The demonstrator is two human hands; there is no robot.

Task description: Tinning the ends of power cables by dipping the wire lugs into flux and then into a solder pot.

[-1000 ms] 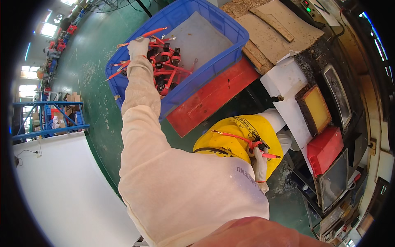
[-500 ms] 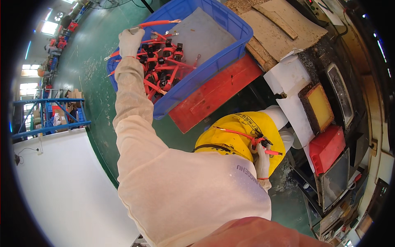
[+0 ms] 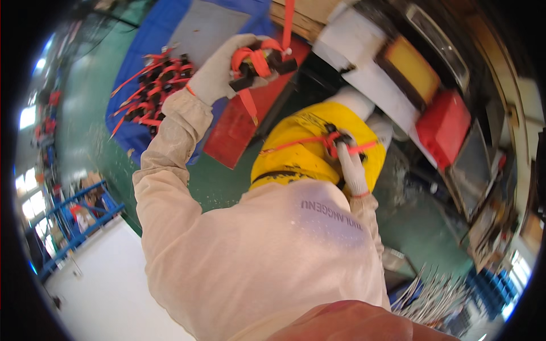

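My left hand (image 3: 215,71), in a pale work glove, is raised between the blue bin and my lap. Its fingers are wrapped round a red cable bundle (image 3: 259,61), a coil with black fittings and loose ends sticking out above and below. Low at my lap, over the yellow apron (image 3: 293,133), my gloved right hand (image 3: 352,170) grips a second, similar red cable (image 3: 296,143) with black fittings. Its two ends stretch out to either side. Several more such red cables (image 3: 162,85) lie heaped in the blue bin (image 3: 199,149), beside my left forearm.
A red board or box (image 3: 227,139) lies under the bin's near side. To the right stand a red tray (image 3: 443,128), a yellow framed panel (image 3: 410,71) and white sheets (image 3: 355,40). A white surface (image 3: 114,278) fills the lower left, near a blue rack (image 3: 79,230).
My left hand has come away from the bin toward the right, now with a coiled red cable bundle in it. My right hand keeps its cable at my lap. The view has turned.
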